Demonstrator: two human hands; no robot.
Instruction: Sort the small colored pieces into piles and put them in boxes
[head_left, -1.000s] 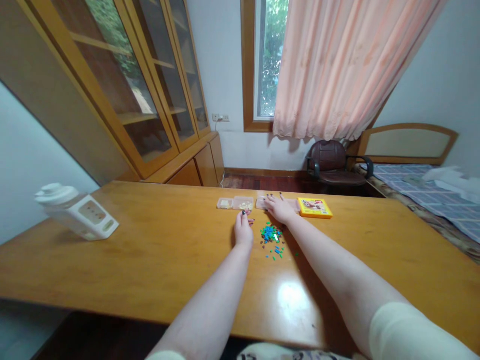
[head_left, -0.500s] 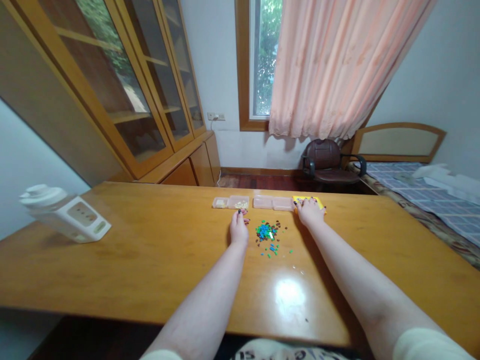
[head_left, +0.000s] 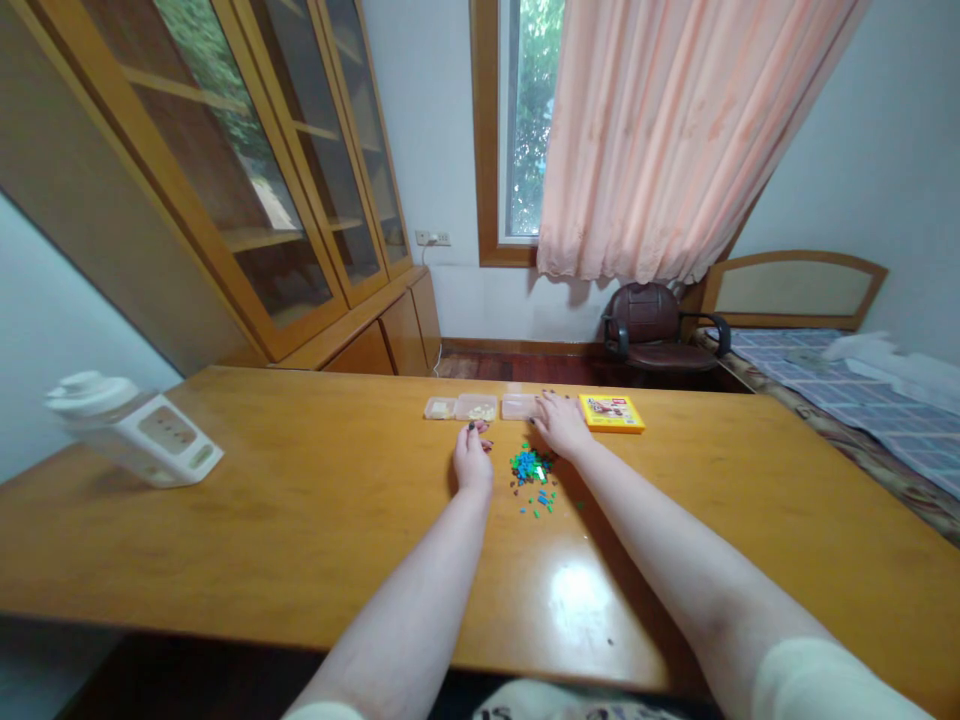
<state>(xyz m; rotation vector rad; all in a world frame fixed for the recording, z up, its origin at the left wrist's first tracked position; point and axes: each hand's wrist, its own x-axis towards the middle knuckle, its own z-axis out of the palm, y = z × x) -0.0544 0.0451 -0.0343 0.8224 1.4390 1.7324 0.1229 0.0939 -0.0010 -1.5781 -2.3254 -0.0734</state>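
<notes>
My right hand [head_left: 561, 425] lies spread over the right part of an open clear plastic box [head_left: 517, 406]. The hand hides much of that box, so I cannot tell whether the fingers grip it. My left hand [head_left: 472, 460] rests on the table with fingers apart and loosely bent, apparently holding nothing. Just ahead of it is another open clear box [head_left: 478, 407] with small cream-coloured pieces inside. Between my hands lies a loose pile of tiny blue, green and brown building bricks [head_left: 529, 465]. A yellow flat box [head_left: 611, 412] with a printed picture stands right of my right hand.
A white-lidded plastic jug [head_left: 135, 430] lies tilted on the left of the wooden table [head_left: 300, 520]. Beyond the far edge are a glass-fronted cabinet [head_left: 337, 260], a brown armchair [head_left: 649, 320] and a bed [head_left: 885, 375].
My right hand has moved left from the yellow box to the clear box, uncovering the yellow box's printed top. My left hand has hardly moved.
</notes>
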